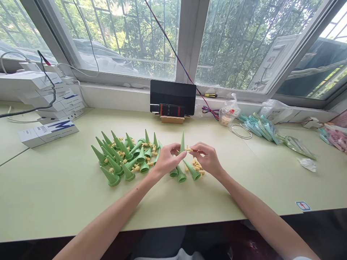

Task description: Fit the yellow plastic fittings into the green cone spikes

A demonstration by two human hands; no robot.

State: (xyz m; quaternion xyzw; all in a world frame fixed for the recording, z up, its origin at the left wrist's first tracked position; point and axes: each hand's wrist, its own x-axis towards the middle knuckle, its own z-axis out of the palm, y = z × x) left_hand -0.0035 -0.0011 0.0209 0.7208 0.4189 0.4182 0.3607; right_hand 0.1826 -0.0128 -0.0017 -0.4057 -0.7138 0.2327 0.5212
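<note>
Pinched in my left hand point(169, 159) is a green plastic cone point(182, 139), its narrow tip pointing up. My right hand point(207, 157) grips a small pale-yellow T-shaped plastic piece point(188, 148) by its end, with the other end at the cone's side. Whether the piece sits in the cone or only touches it, I cannot tell. Below my hands lie a few loose cones point(194, 174) on their sides, beside a small pile of yellow pieces point(198, 166). Left of my left hand spreads a cluster of green cones point(114, 168), many with yellow pieces on them.
White boxes point(48, 131) are stacked at the left. A tablet point(173, 94) with a phone point(172, 110) in front leans by the window. A plastic bag point(229, 112), a coiled white cable point(240, 131) and bagged bluish items point(257, 126) lie at the back right of the table point(252, 173).
</note>
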